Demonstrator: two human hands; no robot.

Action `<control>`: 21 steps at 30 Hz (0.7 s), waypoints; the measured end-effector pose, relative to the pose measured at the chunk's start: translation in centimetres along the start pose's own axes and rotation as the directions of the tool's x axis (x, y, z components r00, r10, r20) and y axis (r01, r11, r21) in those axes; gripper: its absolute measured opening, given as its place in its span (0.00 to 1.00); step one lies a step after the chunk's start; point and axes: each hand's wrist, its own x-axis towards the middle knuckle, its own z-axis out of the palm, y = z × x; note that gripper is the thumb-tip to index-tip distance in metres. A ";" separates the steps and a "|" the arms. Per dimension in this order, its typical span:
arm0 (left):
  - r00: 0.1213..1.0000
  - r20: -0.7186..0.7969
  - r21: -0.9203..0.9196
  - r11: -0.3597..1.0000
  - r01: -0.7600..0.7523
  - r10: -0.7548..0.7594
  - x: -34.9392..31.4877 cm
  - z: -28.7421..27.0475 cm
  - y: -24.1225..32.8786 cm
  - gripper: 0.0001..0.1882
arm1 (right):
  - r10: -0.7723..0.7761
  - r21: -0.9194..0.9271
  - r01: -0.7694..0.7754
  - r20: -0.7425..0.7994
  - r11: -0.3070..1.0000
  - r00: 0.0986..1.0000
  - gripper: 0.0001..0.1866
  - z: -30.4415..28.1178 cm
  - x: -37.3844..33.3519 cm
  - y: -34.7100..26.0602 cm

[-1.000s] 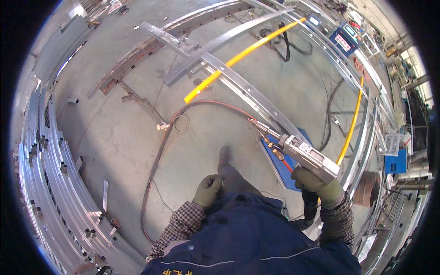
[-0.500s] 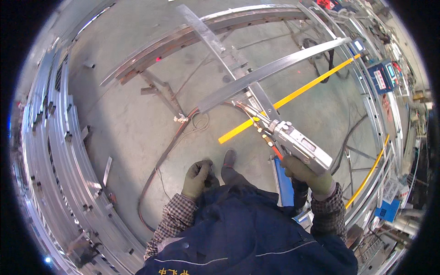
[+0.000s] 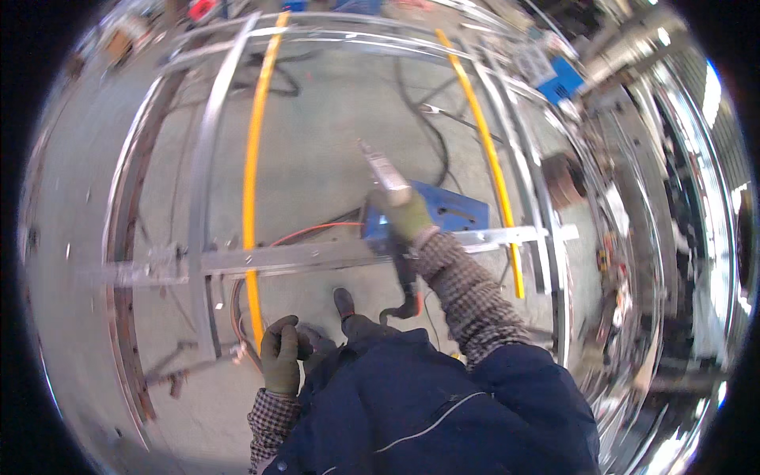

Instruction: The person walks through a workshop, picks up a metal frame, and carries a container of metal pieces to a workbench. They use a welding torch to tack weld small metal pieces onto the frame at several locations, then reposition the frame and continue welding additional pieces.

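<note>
Grey concrete floor below, my right hand clamped on the welding torch, raised over the metal bar; I'd steady it while my left hand hangs loosely curled.

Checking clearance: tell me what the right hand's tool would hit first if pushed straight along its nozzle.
Probably bare concrete floor: the right hand aims the welding gun up-left, between the yellow bars. Depth is unclear.

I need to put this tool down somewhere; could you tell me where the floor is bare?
Bare concrete lies between the two yellow bars, ahead of the right hand and its tool. Cables crowd its far right; the blue plate and metal crossbar fill the nearer floor.
</note>
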 end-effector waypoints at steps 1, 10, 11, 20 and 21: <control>0.997 0.071 0.042 0.999 -0.013 0.010 1.2 1.4 0.0 0.18 | 0.154 0.117 -0.150 -0.020 0.982 0.988 0.42 0.3 0.1 1.0; 0.777 0.415 0.640 0.455 -0.619 0.473 9.8 18.1 1.4 0.33 | -0.070 0.552 -0.038 0.173 0.833 0.982 0.39 -0.7 -2.4 2.3; 0.775 0.389 0.688 0.402 -0.604 0.499 10.0 19.3 1.5 0.32 | -0.092 0.494 -0.031 0.224 0.869 0.970 0.37 -1.6 -2.7 2.7; 0.799 -0.212 0.501 0.764 -0.406 0.563 14.0 21.6 -4.4 0.25 | -0.090 0.152 0.152 -0.351 0.977 0.932 0.22 -29.6 4.1 25.0; 0.787 -0.290 0.536 0.774 -0.338 0.545 14.8 21.3 -4.9 0.25 | -0.012 0.221 0.140 -0.496 0.965 0.869 0.20 -34.2 5.1 28.6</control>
